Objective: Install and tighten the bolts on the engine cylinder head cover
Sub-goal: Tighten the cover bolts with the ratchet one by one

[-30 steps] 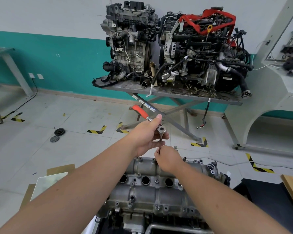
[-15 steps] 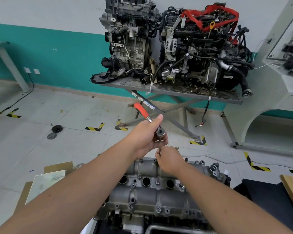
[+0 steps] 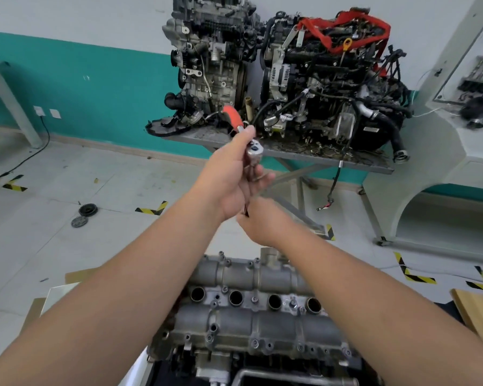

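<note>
The ratchet wrench (image 3: 252, 151) is gripped near its head by the left hand (image 3: 229, 182), raised above the cylinder head cover (image 3: 251, 316). Its extension bar is pinched low down by the right hand (image 3: 265, 224), whose curled grip hides the tip.

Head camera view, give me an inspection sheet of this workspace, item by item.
Surface: grey tiled floor with yellow-black corner marks; the bench under the work is hidden.
Job's things: cylinder head cover below the arms, four round wells in a row; ratchet wrench, red handle, raised clear of the cover.
Clutter: two dark discs on the floor; cardboard left of the cover.
Grips: left hand holds the ratchet near its head; right hand pinches the lower end of its shaft.
Cables: black cable across the floor from the wall sockets; wire hanging off the far table.
Surroundings: two engines on a metal table; teal-and-white wall.
</note>
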Available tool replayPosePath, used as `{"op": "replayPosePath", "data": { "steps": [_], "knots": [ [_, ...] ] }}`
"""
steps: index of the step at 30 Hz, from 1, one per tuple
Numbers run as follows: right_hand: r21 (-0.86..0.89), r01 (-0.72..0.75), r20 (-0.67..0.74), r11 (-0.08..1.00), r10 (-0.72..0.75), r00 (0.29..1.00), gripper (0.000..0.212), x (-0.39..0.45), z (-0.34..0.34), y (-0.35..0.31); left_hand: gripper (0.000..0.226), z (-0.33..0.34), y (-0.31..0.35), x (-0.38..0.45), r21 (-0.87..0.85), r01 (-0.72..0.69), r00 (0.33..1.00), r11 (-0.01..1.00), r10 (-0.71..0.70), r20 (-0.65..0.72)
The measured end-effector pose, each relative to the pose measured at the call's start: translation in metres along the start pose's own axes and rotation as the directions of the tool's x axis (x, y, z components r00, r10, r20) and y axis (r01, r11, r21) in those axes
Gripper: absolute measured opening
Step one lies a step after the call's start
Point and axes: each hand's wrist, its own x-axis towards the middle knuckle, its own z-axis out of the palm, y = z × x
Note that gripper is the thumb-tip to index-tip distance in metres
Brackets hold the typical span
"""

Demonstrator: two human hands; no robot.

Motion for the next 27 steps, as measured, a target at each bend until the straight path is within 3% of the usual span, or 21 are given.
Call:
{"op": "replayPosePath", "data": {
  "steps": [5, 12, 18, 27],
  "knots": [
    [-0.017, -0.056, 0.153, 0.998, 0.058, 0.987, 0.035, -0.008, 0.017, 0.008, 0.023, -0.017, -0.006, -0.01, 0.082, 0.104, 0.993, 0.991, -0.099, -0.063],
    [-0.075, -0.034, 0.298, 0.997, 0.055, 0.953, 0.031, 0.0, 0.042, -0.001, 0.017, -0.061, -0.013, -0.016, 0.007, 0.214, 0.977, 0.977, -0.214, 0.014],
    [-0.021, -0.046, 0.265, 0.999, 0.05, 0.963, 0.023, 0.011, 0.055, -0.009, 0.019, -0.077, -0.008, -0.017, -0.042, 0.218, 0.976, 0.975, -0.218, -0.007],
    [0.077, -0.063, 0.235, 0.995, 0.043, 0.971, 0.03, 0.018, 0.067, -0.008, 0.021, -0.075, -0.011, -0.009, -0.055, 0.244, 0.97, 0.968, -0.243, 0.024]
  ]
}}
